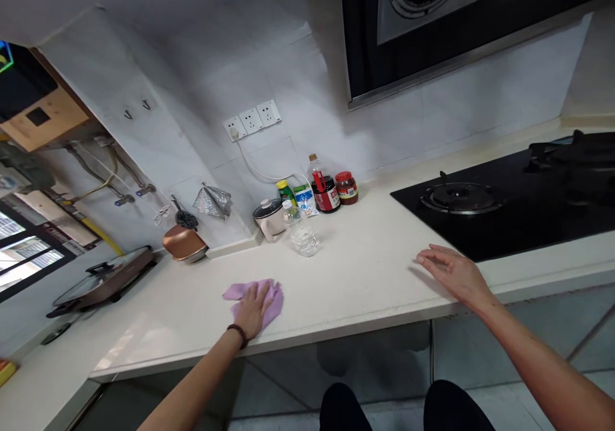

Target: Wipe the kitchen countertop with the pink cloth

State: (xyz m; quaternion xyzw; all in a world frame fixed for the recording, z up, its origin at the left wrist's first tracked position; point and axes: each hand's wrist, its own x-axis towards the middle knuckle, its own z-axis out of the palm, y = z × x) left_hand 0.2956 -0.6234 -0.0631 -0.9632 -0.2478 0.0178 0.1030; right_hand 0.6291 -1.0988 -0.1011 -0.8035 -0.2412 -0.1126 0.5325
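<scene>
My left hand (254,308) holds a purple cloth (275,303) pressed down against the white countertop (346,271), fingers over its crumpled folds. A dark bead bracelet (238,335) circles that wrist. Over the counter's front edge, near the stove's corner, my right hand (454,274) is open and holds nothing, its fingers loosely extended. Beyond the cloth, a clear plastic bottle (302,234) with a white cap stands on the counter. Behind it is a small cream pot (270,218) with a dark-rimmed lid.
A black gas stove (509,194) lies at the right under a range hood (461,40). Against the wall stand a red-lidded jar (346,188), a dark jar (327,195) and a packet (304,199). A copper-coloured bowl (184,243) and an electric pan (100,279) are at the left.
</scene>
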